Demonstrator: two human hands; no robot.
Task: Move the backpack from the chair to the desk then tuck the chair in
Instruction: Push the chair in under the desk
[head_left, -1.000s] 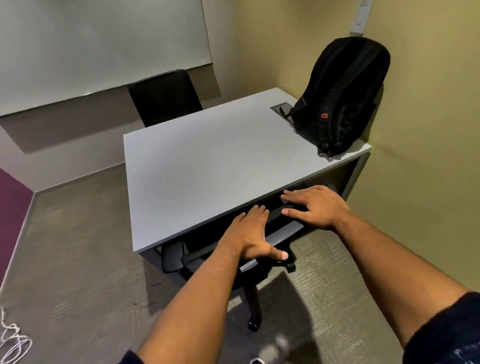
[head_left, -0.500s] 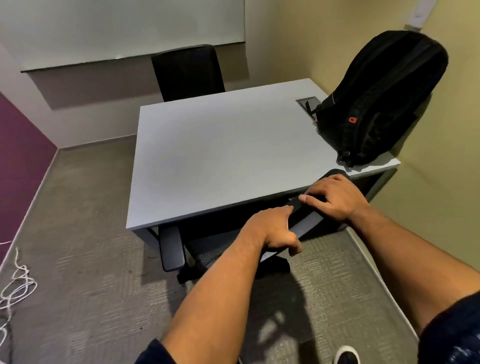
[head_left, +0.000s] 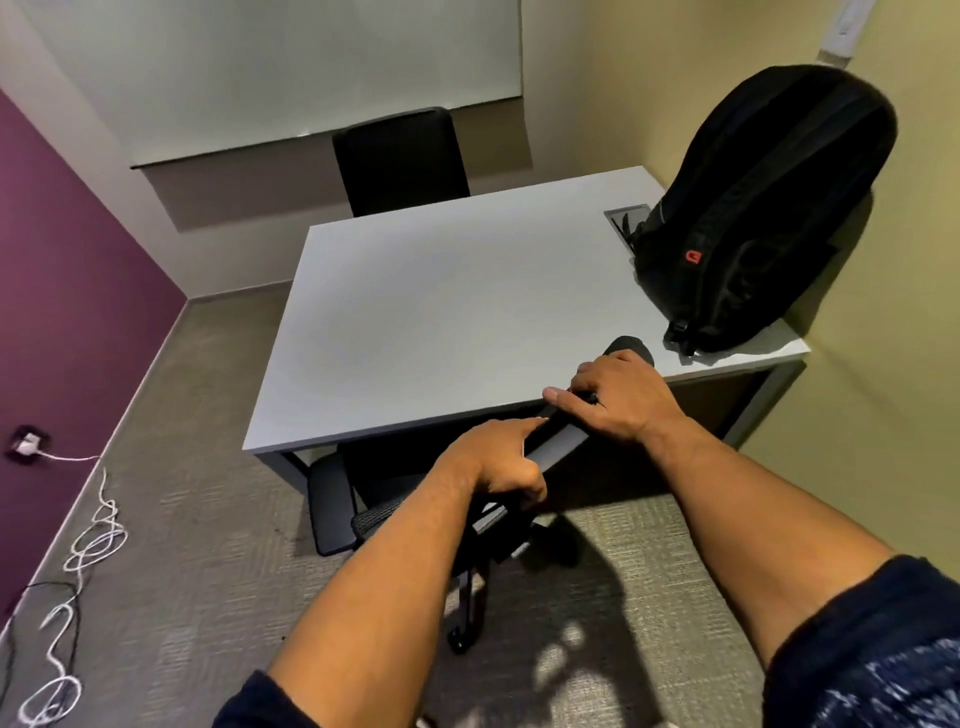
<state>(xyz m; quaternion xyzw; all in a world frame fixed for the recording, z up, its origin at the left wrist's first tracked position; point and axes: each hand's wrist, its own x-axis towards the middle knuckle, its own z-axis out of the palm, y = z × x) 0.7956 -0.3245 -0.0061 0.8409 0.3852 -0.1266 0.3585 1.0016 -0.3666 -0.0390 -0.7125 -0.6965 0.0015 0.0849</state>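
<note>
A black backpack (head_left: 763, 208) with a small red logo stands upright on the right end of the grey desk (head_left: 447, 322), leaning against the yellow wall. The black office chair (head_left: 332, 506) is pushed under the desk's near edge; its seat is mostly hidden, one armrest and a wheeled leg show. My left hand (head_left: 501, 465) and my right hand (head_left: 618, 397) both grip the top of the chair's backrest, which rises just above the desk edge.
A second black chair (head_left: 400, 158) stands at the desk's far side under a whiteboard (head_left: 270, 67). A cable port (head_left: 626, 221) is set into the desk beside the backpack. White cables (head_left: 78, 566) trail along the purple wall at left. Carpet lies all around.
My hands went from lying flat on the backrest to gripping it, and the chair sits a little further under the desk. My view has shifted right and closer.
</note>
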